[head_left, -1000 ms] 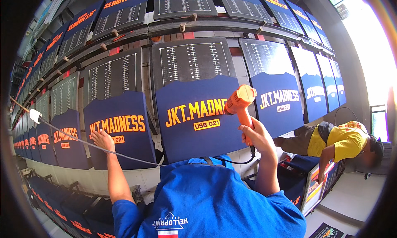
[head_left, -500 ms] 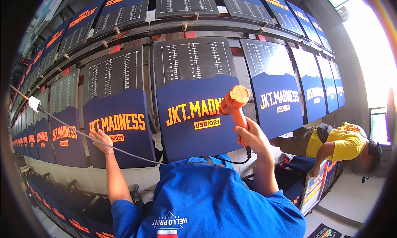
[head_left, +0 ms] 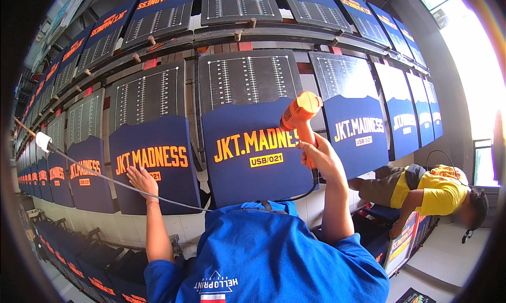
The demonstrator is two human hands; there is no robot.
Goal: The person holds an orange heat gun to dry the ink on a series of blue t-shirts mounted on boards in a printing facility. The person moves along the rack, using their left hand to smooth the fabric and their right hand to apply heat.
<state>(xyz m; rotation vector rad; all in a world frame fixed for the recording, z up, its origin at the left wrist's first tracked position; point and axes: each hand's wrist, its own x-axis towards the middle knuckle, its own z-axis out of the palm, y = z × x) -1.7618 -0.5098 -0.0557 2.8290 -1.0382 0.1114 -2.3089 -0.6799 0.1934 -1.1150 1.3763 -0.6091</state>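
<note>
My right hand (head_left: 322,158) is wrapped round the handle of an orange hair dryer (head_left: 302,112). The dryer hangs over the right part of a navy T-shirt (head_left: 247,184) with yellow-orange lettering and a small yellow label; its nozzle points left and down. Over on the left, my left hand (head_left: 143,182) lies with stretched fingers on another navy T-shirt (head_left: 153,200), which has orange lettering. Its fingertips cover part of that print. Both shirts are spread on dark boards, whose upper part (head_left: 250,79) shows white ruled scales.
More navy shirts on boards (head_left: 358,129) run along both sides and in a far row (head_left: 240,5). A grey cable (head_left: 124,179) crosses below my left wrist from a white socket (head_left: 43,141). A co-worker in yellow (head_left: 432,189) bends over a printing frame (head_left: 403,245) at right.
My left hand has slid to the right across the orange print. My right hand has raised the hair dryer slightly. The co-worker has shifted a little.
</note>
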